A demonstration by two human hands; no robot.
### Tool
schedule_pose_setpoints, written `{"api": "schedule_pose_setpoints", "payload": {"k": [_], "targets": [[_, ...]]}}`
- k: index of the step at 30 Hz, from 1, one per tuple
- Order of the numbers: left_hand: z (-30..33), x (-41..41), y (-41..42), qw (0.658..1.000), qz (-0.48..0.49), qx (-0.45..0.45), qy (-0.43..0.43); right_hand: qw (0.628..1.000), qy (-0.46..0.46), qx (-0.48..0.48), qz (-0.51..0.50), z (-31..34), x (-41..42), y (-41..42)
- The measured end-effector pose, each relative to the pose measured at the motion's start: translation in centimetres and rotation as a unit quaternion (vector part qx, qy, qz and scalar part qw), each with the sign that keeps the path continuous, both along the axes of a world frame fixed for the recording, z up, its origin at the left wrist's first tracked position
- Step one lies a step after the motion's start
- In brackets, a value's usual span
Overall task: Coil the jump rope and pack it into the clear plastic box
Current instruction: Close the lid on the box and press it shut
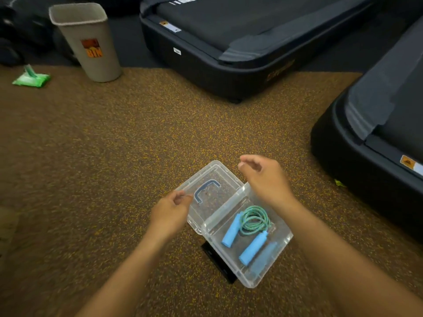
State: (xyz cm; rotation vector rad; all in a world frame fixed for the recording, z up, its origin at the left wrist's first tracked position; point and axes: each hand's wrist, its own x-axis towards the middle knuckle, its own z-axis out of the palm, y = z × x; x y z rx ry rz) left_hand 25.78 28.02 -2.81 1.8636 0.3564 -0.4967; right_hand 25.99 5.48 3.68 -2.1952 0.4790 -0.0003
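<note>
On the speckled floor (114, 138), far left edge: one green wipes packet (31, 76); beside it one grey bin (85, 42). Toward the near edge, centre: one left hand (170, 212), fingers loosely curled, holding nothing, poised at the lid's edge, likely to swing it shut. One clear plastic box (278, 263), its hinged lid (229, 177) laid flat open, giving access. Inside the box: one jump rope (254, 219), coiled to fit, with two blue handles. One right hand (265, 177), relaxed, empty, hovering over the lid's far corner. Right: two treadmills (229, 42).
</note>
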Motion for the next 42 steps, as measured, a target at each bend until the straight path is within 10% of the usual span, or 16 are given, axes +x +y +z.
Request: {"api": "schedule_pose_setpoints", "payload": {"k": [26,42], "targets": [[-11.4,3.0,1.1,0.99,0.103,0.027,0.096,0.888,0.256,-0.328,0.196,-13.1,11.9,-0.8],[-10.4,3.9,0.8,0.986,0.137,-0.089,0.04,0.932,0.261,-0.204,0.146,-12.9,13.3,-1.3]]}}
